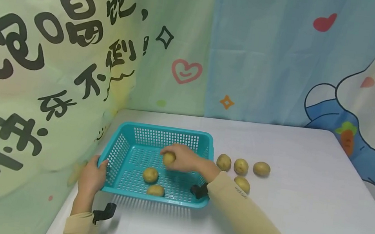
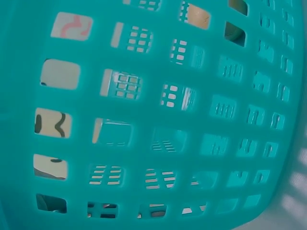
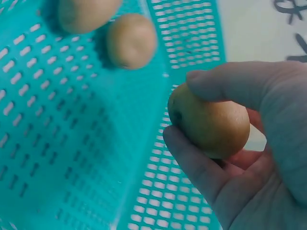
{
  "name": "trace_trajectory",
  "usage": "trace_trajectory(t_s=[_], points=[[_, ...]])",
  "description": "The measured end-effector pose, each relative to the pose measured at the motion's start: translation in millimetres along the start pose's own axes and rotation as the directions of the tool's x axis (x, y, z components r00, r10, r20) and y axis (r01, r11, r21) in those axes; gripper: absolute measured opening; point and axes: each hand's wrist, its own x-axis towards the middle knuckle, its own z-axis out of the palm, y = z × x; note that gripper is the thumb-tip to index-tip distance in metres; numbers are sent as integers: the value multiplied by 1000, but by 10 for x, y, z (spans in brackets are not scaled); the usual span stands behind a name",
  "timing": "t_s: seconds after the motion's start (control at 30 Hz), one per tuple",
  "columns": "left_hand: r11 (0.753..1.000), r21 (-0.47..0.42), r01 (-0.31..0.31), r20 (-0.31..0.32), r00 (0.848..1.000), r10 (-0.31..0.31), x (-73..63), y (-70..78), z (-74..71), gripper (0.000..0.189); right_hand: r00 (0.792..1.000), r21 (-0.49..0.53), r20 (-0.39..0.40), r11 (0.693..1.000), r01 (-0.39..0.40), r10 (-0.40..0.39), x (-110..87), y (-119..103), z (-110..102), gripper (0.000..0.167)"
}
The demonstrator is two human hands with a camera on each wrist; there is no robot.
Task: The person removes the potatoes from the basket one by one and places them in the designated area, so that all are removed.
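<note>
Left hand (image 1: pixel 91 178) grips basket (image 1: pixel 168 129); right hand (image 1: pixel 186 159) pinches potato (image 3: pixel 213 122) above its floor. Likely loading; next: lower, release.

We have the basket (image 1: pixel 176 201) on the table (image 1: pixel 301 227), curtain (image 1: pixel 258 63) behind! Inside, two potatoes (image 1: pixel 150 175) sit towards the front. Behind them, our right hand (image 1: pixel 184 158) holds a third potato (image 1: pixel 169 159), probably above the basket's floor. Left hand (image 1: pixel 92 175) at the left rim; four more potatoes (image 1: pixel 241 166) lie right of the basket, one nearer us!
</note>
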Motion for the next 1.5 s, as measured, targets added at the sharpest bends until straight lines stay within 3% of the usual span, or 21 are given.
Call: trace_trajectory(t_s=[0.2,0.4,0.6,0.73,0.87,1.03,1.33,1.5], points=[[1000,0,0,2,1000,0,0,-2,-7,49,997,67,-72,998,16,-11,-160,-32,-230,53],[1000,2,9,2,1000,-9,-21,-25,3,49,988,254,-155,966,40,-1,-399,-26,-299,55],[1000,-5,4,14,1000,-4,-47,-31,9,50,979,482,-201,874,60,44,-784,47,-209,56],[1000,10,-10,23,1000,10,-60,-30,-5,50,963,594,-239,804,42,126,-1080,126,-129,58],[998,40,-37,-7,999,38,-52,-19,-15,48,930,640,-285,768,4,233,-1300,290,-102,59],[998,37,-42,-13,999,42,-36,3,-17,47,891,648,-336,761,-17,306,-1569,536,-99,63],[998,42,-41,-11,999,42,-23,3,-27,47,843,684,-351,726,-65,407,-2075,743,-13,66],[998,41,-39,-13,999,39,-27,11,-13,47,829,699,-358,712,-66,429,-2330,819,52,64]])
